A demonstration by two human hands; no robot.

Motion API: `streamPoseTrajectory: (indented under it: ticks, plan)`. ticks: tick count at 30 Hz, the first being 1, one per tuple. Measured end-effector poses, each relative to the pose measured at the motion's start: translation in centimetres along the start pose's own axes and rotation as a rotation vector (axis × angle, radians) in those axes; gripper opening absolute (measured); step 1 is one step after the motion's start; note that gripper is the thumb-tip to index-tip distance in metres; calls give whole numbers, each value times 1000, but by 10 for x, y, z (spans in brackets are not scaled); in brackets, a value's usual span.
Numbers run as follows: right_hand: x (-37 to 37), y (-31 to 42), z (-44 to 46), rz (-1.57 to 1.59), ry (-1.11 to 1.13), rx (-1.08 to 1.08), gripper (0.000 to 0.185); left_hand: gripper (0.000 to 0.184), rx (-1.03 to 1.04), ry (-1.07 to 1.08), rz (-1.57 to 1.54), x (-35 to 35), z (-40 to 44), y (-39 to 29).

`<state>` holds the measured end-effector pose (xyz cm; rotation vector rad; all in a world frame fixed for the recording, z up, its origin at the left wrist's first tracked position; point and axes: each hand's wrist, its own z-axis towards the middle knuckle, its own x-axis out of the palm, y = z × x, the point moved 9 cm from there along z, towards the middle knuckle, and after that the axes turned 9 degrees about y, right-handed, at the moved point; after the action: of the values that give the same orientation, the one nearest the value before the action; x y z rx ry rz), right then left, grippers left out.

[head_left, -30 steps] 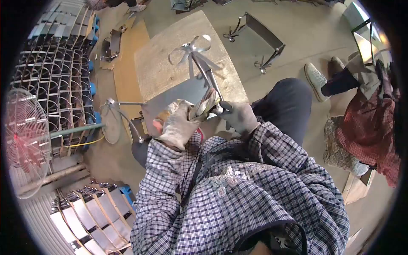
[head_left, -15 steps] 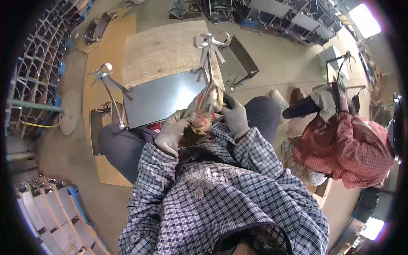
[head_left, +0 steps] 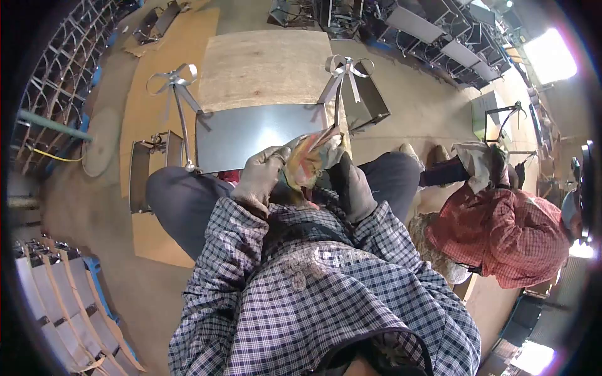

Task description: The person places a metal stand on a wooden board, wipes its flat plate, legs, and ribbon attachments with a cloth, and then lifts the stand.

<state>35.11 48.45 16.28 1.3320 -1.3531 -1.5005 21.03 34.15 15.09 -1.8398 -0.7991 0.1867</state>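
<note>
Cloth (head_left: 305, 161) partly hides the metal panel (head_left: 257, 135) near plywood (head_left: 266, 66)

The cloth (head_left: 305, 161) hides one corner of the metal panel (head_left: 251, 135) — the near right.

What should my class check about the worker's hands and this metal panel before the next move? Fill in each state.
1. Gloves on: ok; the left hand and right hand are both gloved.
2. Left hand's hold on the rag: ok.
3. Right hand's grip: cannot tell; its fingers are partly hidden.
4. Right rod fully visible: not ok; the rag hides its lower end.
5. Panel steadily supported: cannot tell; its underside is hidden.
6. Other person clear of the panel: ok; they are off to the right.
</note>
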Motion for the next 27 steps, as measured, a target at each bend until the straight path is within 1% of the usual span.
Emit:
streamPoseTrajectory:
  ticks: [1, 2, 5, 6, 7, 8, 9, 11, 13, 14, 16, 19, 20, 21, 22, 23, 24, 25, 26, 27]
  plan:
    - [4, 8, 4, 296, 0, 33, 61, 35, -51, 3, 7, 1, -1, 3]
    - [12, 17, 8, 591, 1, 70, 63, 34, -21, 53, -117, 0, 10, 20]
    - [39, 32, 15, 1472, -4, 224, 70, 34, -71, 118, -62, -6, 20, 44]
    - [26, 27, 15, 1238, -4, 156, 66, 33, -104, 106, -67, -3, 15, 40]
    - [12, 23, 15, 1003, -23, 101, 68, 34, -36, 149, -48, 2, 19, 40]
    - [-4, 7, 22, 697, -25, 36, 67, 35, 34, 196, -23, 7, 26, 43]
    - [-11, -2, 30, 616, -64, 62, 61, 36, 106, 245, 6, 14, 29, 41]
    - [-26, -21, 45, 453, -137, 124, 48, 41, -297, 48, 258, 31, -12, -11]
    - [-36, -8, 40, 359, -303, 327, 40, 45, -261, 20, 229, 31, 0, 1]
    - [-37, -1, 37, 415, -316, 351, 40, 26, -70, -43, -64, 17, 20, 30]
    - [-40, 10, 27, 532, -416, 280, 31, 24, 158, -10, -415, 15, 27, 33]
    - [-57, 18, 7, 334, -364, 284, 34, 19, 475, -33, -420, -33, 64, 85]
    - [-68, 3, 6, 153, -327, 155, 36, 19, 691, -25, -272, -51, 78, 102]
    - [-76, -1, 3, 140, -346, 137, 35, 24, 645, 8, -355, -46, 66, 87]
    - [-86, 6, -7, 159, -388, 157, 36, 30, 470, 66, -468, -26, 42, 49]
    - [-95, 12, -14, 149, -432, 174, 36, 36, 244, 138, -584, -5, 14, 17]
    - [-101, 27, -17, -1, -451, 166, 36, 43, 141, 166, -654, 5, -2, -8]
    - [-102, 46, -15, -358, -453, 129, 38, 43, 135, 134, -811, 4, -13, -18]
    - [-102, 65, -17, -721, -497, 101, 39, 42, 164, 152, -802, 3, -20, -29]
    - [-126, 46, -22, -440, -591, 80, 42, 41, 198, 155, -786, -4, -30, -38]
